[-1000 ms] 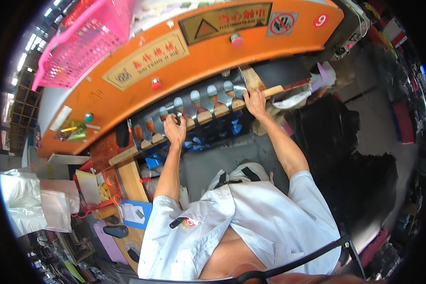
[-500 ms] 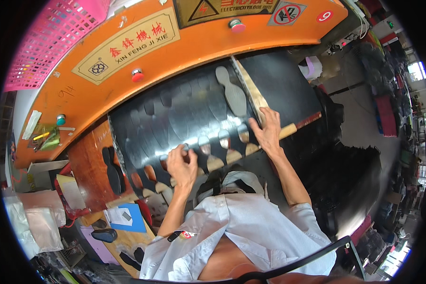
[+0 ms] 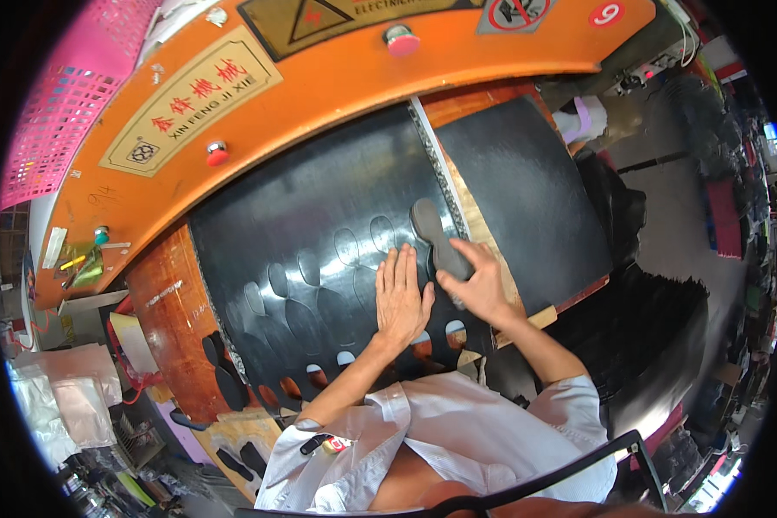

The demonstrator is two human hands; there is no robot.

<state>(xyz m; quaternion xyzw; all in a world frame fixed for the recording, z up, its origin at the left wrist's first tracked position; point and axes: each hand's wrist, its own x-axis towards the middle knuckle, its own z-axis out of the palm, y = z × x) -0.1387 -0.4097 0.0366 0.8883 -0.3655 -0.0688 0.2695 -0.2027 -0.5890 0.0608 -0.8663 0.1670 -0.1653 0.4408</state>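
A large black sheet (image 3: 293, 198) lies under both hands, with sole-shaped cut outlines across it and cut-out holes along its near edge. My left hand (image 3: 402, 298) rests flat on the sheet, its fingers stretched and close together. Just right of it is a grey sole-shaped cutting die (image 3: 429, 226), lying lengthwise near the sheet's right edge. My right hand (image 3: 483, 289) grips the die's near, wider end between thumb and fingers. Part of that end is hidden by the fingers.
An orange machine beam (image 3: 319, 104) with red and green buttons spans the far side. A second black sheet (image 3: 527, 190) lies to the right, beside a light strip. Dark sole pieces (image 3: 224, 371) sit on the reddish board at left. A pink basket (image 3: 69, 112) stands at the far left.
The black sheet and its cut outlines have come nearer me. My left hand has moved right and flattened. My right hand has left the wooden strip and taken hold of the die.
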